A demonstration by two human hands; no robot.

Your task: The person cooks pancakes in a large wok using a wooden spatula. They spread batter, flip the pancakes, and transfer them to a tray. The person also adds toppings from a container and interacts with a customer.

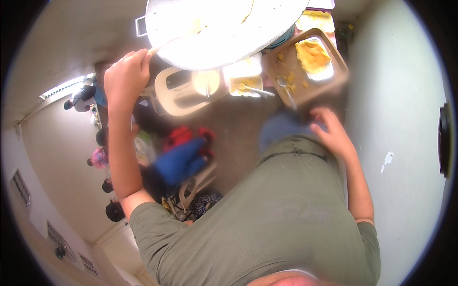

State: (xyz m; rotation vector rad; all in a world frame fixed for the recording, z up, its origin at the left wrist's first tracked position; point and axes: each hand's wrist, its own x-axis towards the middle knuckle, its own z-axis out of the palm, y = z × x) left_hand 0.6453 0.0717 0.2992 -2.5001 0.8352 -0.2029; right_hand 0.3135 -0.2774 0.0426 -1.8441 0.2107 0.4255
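My left hand (127, 78) is closed around the pale handle of a stirring utensil (161, 45), which reaches over the rim of a large, wide metal pan (200, 60). Glare washes out most of the pan's inside, and the utensil's far end is hard to make out. My right hand (331, 130) hangs with fingers apart and nothing in it, just below a brown tray (297, 84). On that tray lie a metal spoon (286, 91), yellow-orange crumbs and a white container (322, 73) with a soft yellow-orange mass (312, 55).
Below the pan stand a cream plastic chair (168, 109) with a round lid (205, 84) and a food-smeared tub (245, 85) holding utensils. Another yellow-smeared container (315, 21) is beyond the tray. A wall (393, 118) runs along the right. Several people sit at the left.
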